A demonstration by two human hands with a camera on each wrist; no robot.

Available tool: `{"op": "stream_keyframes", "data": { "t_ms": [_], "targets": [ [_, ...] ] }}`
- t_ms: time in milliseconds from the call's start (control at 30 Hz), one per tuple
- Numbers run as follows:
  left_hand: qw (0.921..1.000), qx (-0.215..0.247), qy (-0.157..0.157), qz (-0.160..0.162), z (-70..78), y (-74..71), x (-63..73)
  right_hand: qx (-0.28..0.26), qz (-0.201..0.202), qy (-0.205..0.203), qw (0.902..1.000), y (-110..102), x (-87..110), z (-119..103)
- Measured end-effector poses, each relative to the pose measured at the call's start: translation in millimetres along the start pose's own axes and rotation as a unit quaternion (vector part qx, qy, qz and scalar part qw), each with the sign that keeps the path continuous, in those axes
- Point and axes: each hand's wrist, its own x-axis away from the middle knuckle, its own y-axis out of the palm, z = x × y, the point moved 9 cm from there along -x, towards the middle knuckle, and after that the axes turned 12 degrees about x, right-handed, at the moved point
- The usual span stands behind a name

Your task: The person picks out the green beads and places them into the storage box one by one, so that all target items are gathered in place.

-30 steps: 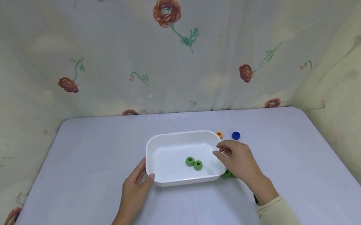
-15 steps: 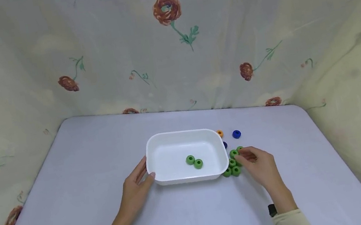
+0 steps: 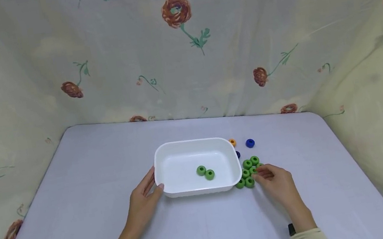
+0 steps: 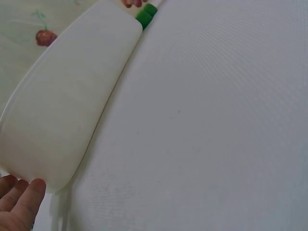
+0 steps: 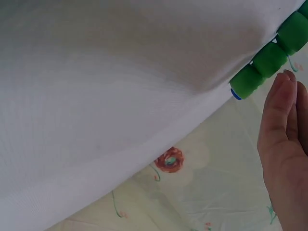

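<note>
A shallow white plastic tray (image 3: 180, 167) stands on the table, with two green beads (image 3: 201, 170) inside it. My left hand (image 3: 143, 206) holds the tray's left end, thumb at the near corner of the rim and fingers along the outer wall. In the left wrist view, fingertips (image 4: 38, 185) meet the tray's wall. A cluster of several green ring-shaped beads (image 3: 249, 182) lies beside the tray's right end. My right hand (image 3: 279, 185) is at this cluster's right side, fingertips right by the beads. The right wrist view shows its fingers (image 5: 281, 96) fairly straight and close together, just beside a green bead.
Behind the cluster lie a yellow-orange bead (image 3: 232, 142) and a blue bead (image 3: 250, 143); another dark blue bead (image 3: 238, 154) sits at the tray's right wall. White cloth covers the table (image 3: 108, 162). A flowered curtain (image 3: 128, 54) hangs behind and at the sides.
My right hand has moved from above the tray's right rim out to the right, down to the green beads, then slightly nearer the front. The left hand and tray stay put.
</note>
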Motion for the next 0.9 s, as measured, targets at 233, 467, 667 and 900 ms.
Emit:
{"op": "stream_keyframes", "data": {
  "t_ms": [233,467,667,900],
  "targets": [
    [1.0000,0.002,0.001,0.001,0.4,-0.3,-0.3,0.000,-0.025,0.016,0.9996,11.7,2.4,3.0],
    [1.0000,0.005,-0.001,-0.003,0.5,-0.4,0.1,-0.003,-0.035,0.013,0.9993,18.9,3.0,1.6],
    [1.0000,0.003,-0.001,-0.002,0.9,-0.3,-0.8,0.000,-0.032,0.009,0.9995,19.5,2.8,-0.9],
    [1.0000,0.005,-0.004,-0.001,-0.5,-0.5,-0.9,0.005,-0.048,0.021,0.9986,23.1,4.8,1.9]
  ]
}}
